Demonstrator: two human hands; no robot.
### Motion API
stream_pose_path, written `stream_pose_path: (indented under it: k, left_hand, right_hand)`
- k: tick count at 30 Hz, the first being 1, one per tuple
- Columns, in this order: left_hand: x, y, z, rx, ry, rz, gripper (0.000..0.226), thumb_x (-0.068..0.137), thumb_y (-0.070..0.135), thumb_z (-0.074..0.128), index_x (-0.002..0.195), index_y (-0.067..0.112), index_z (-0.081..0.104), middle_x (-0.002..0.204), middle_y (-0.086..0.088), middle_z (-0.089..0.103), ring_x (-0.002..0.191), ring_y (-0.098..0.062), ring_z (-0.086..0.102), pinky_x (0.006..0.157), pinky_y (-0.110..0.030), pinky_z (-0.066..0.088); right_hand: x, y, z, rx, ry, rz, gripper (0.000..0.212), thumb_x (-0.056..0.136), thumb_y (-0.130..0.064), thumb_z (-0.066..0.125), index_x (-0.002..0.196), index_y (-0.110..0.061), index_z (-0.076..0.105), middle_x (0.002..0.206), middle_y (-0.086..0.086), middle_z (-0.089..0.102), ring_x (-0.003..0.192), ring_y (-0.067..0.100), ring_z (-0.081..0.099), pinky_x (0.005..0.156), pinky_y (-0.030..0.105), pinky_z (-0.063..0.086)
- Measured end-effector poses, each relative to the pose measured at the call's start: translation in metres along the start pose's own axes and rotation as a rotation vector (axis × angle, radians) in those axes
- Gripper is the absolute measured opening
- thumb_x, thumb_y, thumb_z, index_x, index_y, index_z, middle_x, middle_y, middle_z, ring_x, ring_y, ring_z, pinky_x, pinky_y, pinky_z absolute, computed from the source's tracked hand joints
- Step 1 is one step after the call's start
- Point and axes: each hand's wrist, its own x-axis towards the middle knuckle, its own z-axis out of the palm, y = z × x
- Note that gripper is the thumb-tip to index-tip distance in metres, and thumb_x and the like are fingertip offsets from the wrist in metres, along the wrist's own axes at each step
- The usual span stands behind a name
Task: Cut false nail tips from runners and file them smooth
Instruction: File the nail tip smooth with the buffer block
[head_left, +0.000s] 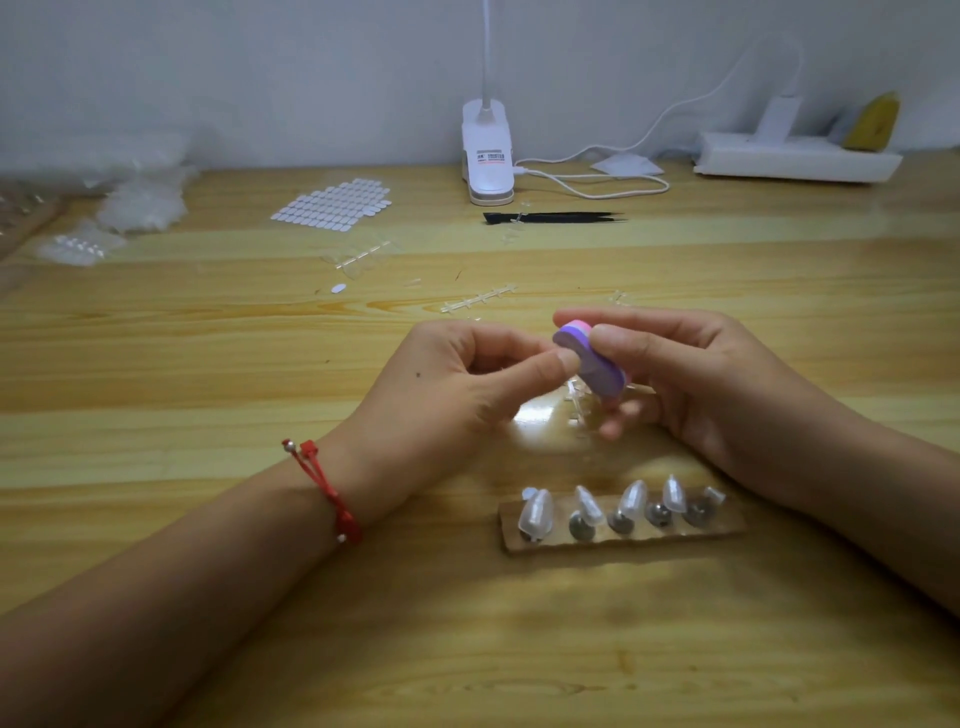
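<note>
My right hand (691, 379) grips a small purple and pink oval file block (589, 364) between thumb and fingers. My left hand (457, 384) pinches its thumb and forefinger together against the block's purple face; a nail tip between them is too small to make out. Clear cut runners (576, 405) lie on the table under my hands. Near me a wooden strip (623, 538) carries several metal studs with clear nail tips (537, 512) standing on them.
A bare runner (480, 299) and another with tips (361, 257) lie further out. A sheet of white stickers (335, 202), black tweezers (553, 217), a white clip lamp (487, 153) with its cable, a power strip (795, 156) and plastic bags (140, 200) sit at the back.
</note>
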Motion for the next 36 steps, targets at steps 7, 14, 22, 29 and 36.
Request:
stream_pose_path:
  k: [7, 14, 22, 29, 36]
  left_hand:
    - [-0.001, 0.000, 0.001, 0.016, -0.010, 0.033, 0.007, 0.080, 0.022, 0.070, 0.076, 0.019, 0.074, 0.048, 0.014, 0.054, 0.044, 0.003, 0.042, 0.047, -0.006, 0.033]
    - [0.000, -0.001, 0.002, 0.049, -0.025, 0.040, 0.008, 0.080, 0.019, 0.070, 0.078, 0.013, 0.074, 0.045, 0.015, 0.054, 0.042, 0.004, 0.043, 0.045, -0.005, 0.031]
    - [-0.005, -0.001, 0.009, 0.100, -0.101, 0.096, 0.008, 0.077, 0.024, 0.074, 0.074, 0.017, 0.077, 0.063, -0.010, 0.068, 0.057, -0.006, 0.052, 0.053, -0.016, 0.038]
    - [0.003, -0.002, 0.000, -0.077, 0.188, 0.051, 0.009, 0.081, 0.022, 0.067, 0.082, 0.015, 0.072, 0.042, 0.016, 0.047, 0.040, 0.001, 0.037, 0.045, -0.005, 0.031]
    - [0.002, -0.002, 0.001, -0.005, 0.123, 0.050, 0.008, 0.082, 0.023, 0.066, 0.081, 0.018, 0.072, 0.042, 0.016, 0.050, 0.040, 0.001, 0.040, 0.045, -0.006, 0.032]
  right_hand:
    - [0.001, 0.000, 0.001, 0.008, -0.003, 0.005, 0.024, 0.070, -0.022, 0.073, 0.093, -0.018, 0.079, 0.084, 0.003, 0.074, 0.065, 0.008, 0.064, 0.050, 0.020, 0.053]
    - [0.001, 0.000, 0.001, 0.002, -0.013, -0.002, 0.022, 0.072, -0.025, 0.073, 0.091, -0.019, 0.079, 0.083, 0.003, 0.074, 0.065, 0.007, 0.065, 0.050, 0.020, 0.053]
    - [0.002, 0.004, 0.001, -0.027, 0.059, -0.030, 0.028, 0.070, -0.033, 0.078, 0.096, -0.023, 0.078, 0.083, 0.006, 0.074, 0.073, 0.017, 0.067, 0.062, 0.026, 0.059]
    - [0.000, 0.003, 0.001, 0.051, 0.050, -0.053, 0.029, 0.069, -0.023, 0.071, 0.096, -0.014, 0.066, 0.078, 0.011, 0.073, 0.069, 0.024, 0.073, 0.053, 0.024, 0.056]
    - [0.001, 0.003, -0.001, 0.087, 0.080, -0.059, 0.026, 0.069, -0.021, 0.071, 0.094, -0.015, 0.067, 0.082, 0.011, 0.074, 0.072, 0.025, 0.074, 0.052, 0.023, 0.055]
